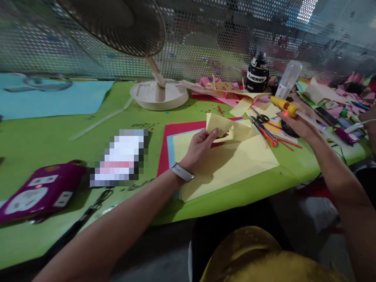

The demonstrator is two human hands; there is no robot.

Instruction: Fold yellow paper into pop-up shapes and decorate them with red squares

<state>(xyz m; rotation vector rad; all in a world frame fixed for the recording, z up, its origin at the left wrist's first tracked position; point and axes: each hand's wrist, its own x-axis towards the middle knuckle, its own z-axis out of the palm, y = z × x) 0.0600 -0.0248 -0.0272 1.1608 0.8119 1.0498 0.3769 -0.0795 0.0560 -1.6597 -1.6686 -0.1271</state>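
My left hand (201, 145) pinches a folded piece of pale yellow paper (220, 124) between thumb and fingers. It hovers over a stack of yellow sheets (235, 168), with blue and red sheets showing under the left edge. To the right, my right hand (304, 123) grips a yellow hot glue gun (283, 104) with a glowing red light; a long translucent glue stick (320, 128) trails from its back end. Black-handled scissors (260, 116) and an orange cutter knife (267, 134) lie between my hands. Something black under my right hand is partly hidden.
A fan (158, 96) stands at the back. Left lie a blurred-out phone (120, 158) and a purple power socket block (41, 192). Behind the scissors are paper scraps (217, 88), a black bottle (257, 74) and a clear bottle (289, 80). Another person's hand (368, 115) shows far right.
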